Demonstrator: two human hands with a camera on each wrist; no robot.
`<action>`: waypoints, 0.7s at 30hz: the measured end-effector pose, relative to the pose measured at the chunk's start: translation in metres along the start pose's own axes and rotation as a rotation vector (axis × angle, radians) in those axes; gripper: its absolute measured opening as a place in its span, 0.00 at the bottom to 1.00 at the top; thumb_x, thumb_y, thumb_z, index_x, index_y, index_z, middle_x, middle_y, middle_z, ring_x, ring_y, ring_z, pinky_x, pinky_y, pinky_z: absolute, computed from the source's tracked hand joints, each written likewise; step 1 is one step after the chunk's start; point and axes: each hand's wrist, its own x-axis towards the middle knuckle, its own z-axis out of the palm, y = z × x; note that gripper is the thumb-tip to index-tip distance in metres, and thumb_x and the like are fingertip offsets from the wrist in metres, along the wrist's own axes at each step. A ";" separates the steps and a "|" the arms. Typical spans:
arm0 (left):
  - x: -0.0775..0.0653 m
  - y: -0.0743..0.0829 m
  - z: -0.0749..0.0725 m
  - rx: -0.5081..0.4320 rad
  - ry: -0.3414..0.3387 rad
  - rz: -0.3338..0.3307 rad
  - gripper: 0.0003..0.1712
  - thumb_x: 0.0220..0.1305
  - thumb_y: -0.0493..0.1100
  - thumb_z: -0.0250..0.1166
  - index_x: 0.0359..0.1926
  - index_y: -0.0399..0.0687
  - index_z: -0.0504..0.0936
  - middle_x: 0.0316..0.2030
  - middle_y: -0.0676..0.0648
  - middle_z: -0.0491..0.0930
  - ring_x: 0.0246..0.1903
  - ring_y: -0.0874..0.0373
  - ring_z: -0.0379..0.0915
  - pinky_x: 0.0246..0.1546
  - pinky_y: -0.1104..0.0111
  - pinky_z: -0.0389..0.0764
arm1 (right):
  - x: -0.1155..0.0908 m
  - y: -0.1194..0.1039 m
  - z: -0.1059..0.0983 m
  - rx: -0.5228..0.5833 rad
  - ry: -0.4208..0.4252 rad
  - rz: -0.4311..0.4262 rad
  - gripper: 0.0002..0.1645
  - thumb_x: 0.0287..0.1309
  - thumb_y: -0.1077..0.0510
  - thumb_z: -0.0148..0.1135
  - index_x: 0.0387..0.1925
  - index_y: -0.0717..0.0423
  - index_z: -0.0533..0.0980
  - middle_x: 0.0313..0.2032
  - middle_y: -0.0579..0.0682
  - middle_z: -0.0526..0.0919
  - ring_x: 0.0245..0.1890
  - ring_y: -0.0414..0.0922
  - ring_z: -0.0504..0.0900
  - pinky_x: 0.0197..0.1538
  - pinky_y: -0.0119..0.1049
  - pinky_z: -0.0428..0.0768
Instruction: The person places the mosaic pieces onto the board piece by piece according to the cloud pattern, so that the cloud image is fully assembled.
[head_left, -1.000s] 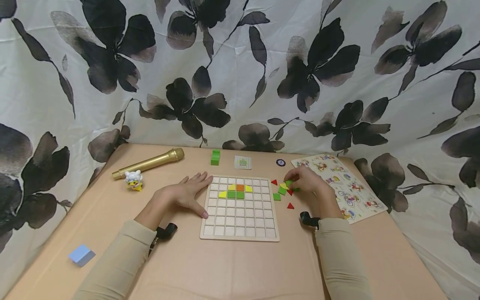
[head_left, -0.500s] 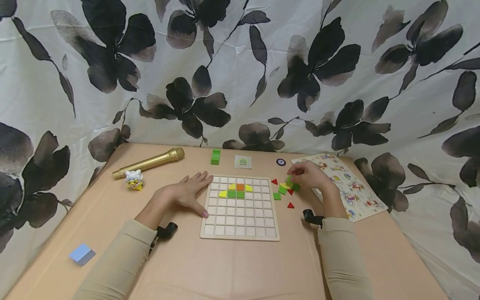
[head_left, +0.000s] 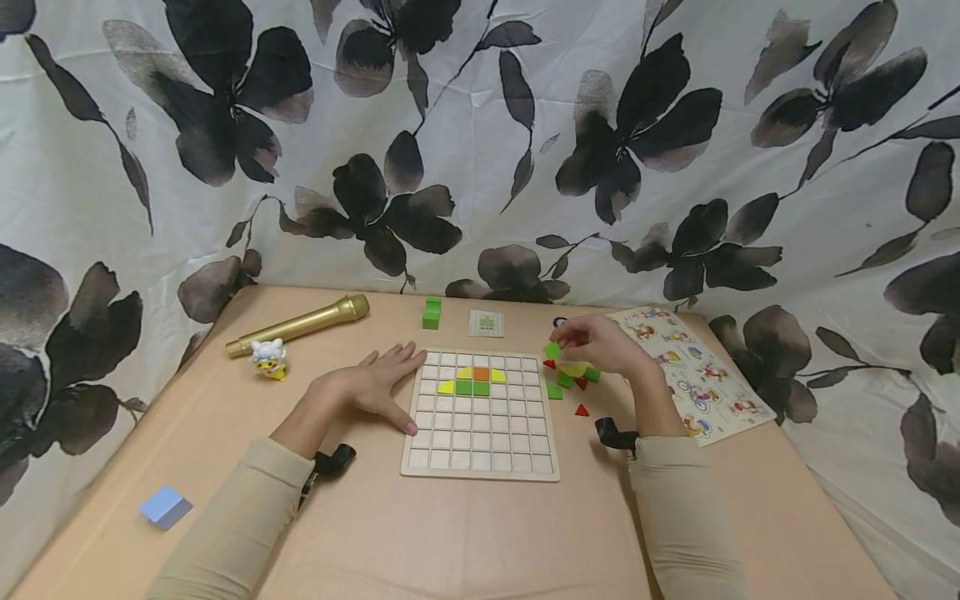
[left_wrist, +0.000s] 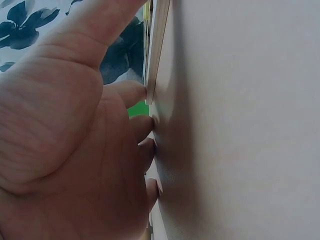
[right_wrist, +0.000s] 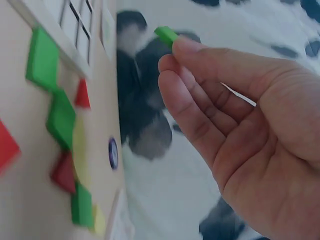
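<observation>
My right hand (head_left: 611, 346) pinches a small green tile (right_wrist: 166, 36) between thumb and fingers, raised off the table. In the head view this tile (head_left: 552, 350) shows just beyond the right edge of a square wooden grid board (head_left: 480, 477). Beneath and beside the hand lie loose pieces: a red triangle (head_left: 581, 410), a green tile (head_left: 554, 391) and several others, partly hidden. On the board's upper rows sit an orange square (head_left: 481, 375), green squares (head_left: 471, 388) and yellow pieces (head_left: 446, 388). My left hand (head_left: 371, 390) spreads its fingers against the board's left edge, touching the table.
Behind the board are green blocks (head_left: 431, 315), a small printed card (head_left: 495, 324) and a dark round token (head_left: 558, 322). A picture board (head_left: 705, 383) lies right. On the left are a gold microphone (head_left: 300, 326), a small figurine (head_left: 267, 358) and a blue block (head_left: 165, 508).
My right hand has lifted a green tile from the loose pieces and shifted left with it, toward the board, now partly covering the round token. The left hand stays put.
</observation>
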 end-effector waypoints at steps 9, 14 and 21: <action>0.001 0.000 0.000 -0.003 0.004 0.000 0.79 0.45 0.75 0.77 0.85 0.48 0.43 0.84 0.37 0.34 0.83 0.38 0.27 0.80 0.37 0.34 | 0.018 -0.025 0.039 -0.061 -0.089 -0.064 0.11 0.55 0.63 0.79 0.40 0.55 0.85 0.33 0.49 0.85 0.34 0.45 0.82 0.39 0.33 0.83; 0.001 0.001 0.000 0.000 0.003 -0.001 0.78 0.45 0.75 0.77 0.85 0.48 0.43 0.84 0.37 0.34 0.83 0.38 0.27 0.80 0.37 0.34 | 0.024 -0.028 0.057 -0.074 -0.164 -0.064 0.11 0.55 0.61 0.79 0.38 0.54 0.83 0.30 0.47 0.82 0.33 0.45 0.78 0.36 0.32 0.79; -0.001 0.002 0.000 -0.009 0.003 -0.005 0.79 0.45 0.74 0.78 0.85 0.48 0.43 0.84 0.37 0.34 0.83 0.38 0.27 0.80 0.37 0.34 | 0.026 -0.031 0.072 -0.108 -0.207 -0.054 0.12 0.54 0.61 0.80 0.38 0.54 0.83 0.30 0.46 0.82 0.33 0.43 0.78 0.36 0.32 0.78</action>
